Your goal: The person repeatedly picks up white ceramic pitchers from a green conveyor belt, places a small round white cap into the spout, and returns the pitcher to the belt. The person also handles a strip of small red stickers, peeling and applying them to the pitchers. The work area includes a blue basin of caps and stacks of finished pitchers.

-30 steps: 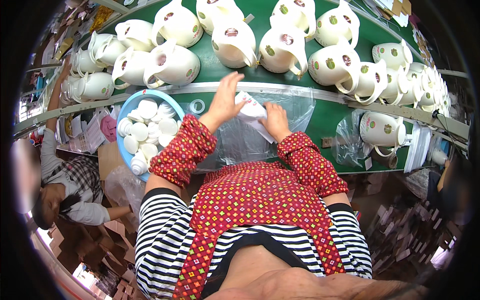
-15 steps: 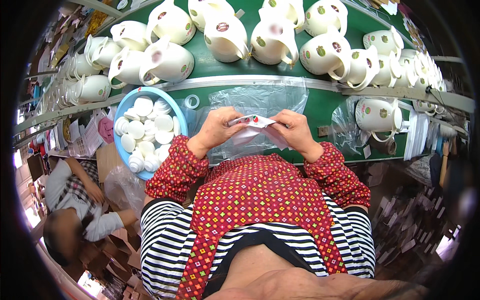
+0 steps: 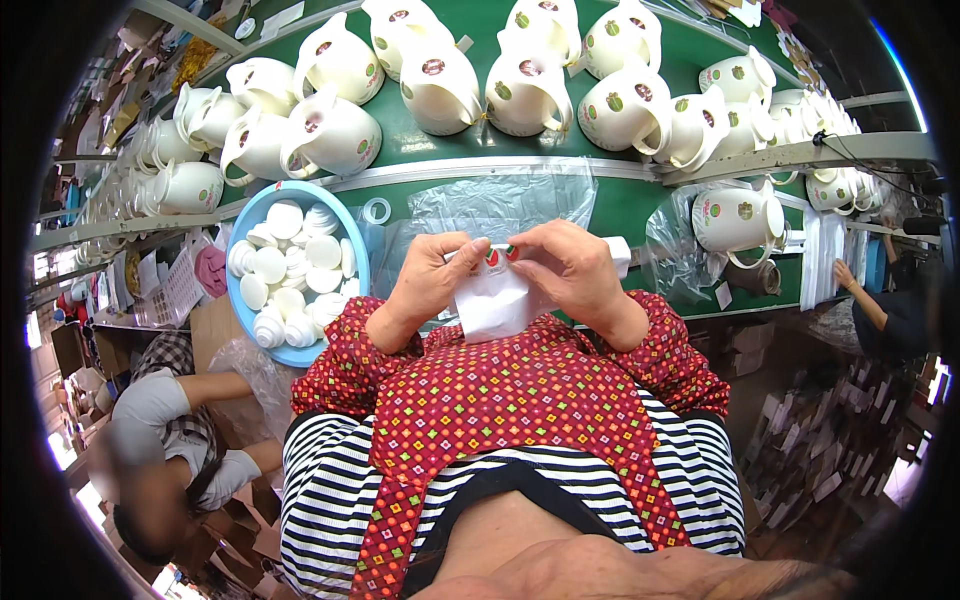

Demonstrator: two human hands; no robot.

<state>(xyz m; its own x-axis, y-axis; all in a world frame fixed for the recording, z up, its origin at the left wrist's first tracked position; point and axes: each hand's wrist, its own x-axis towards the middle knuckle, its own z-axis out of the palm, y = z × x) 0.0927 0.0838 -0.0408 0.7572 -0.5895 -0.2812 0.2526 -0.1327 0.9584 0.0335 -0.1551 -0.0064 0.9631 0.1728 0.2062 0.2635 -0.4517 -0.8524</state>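
- White paper (image 3: 490, 310), thin and creased, at the centre of the frame, pinched along its upper edge, its free part reaching toward the frame's bottom.
- Two small red-and-green marks (image 3: 493, 258) side by side at that upper edge, partly covered.

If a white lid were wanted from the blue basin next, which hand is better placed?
Probably the left hand: it is nearer the blue basin and its white lids. The right hand is farther across. Both hold the white printed sheet, so the left would first have to let go.
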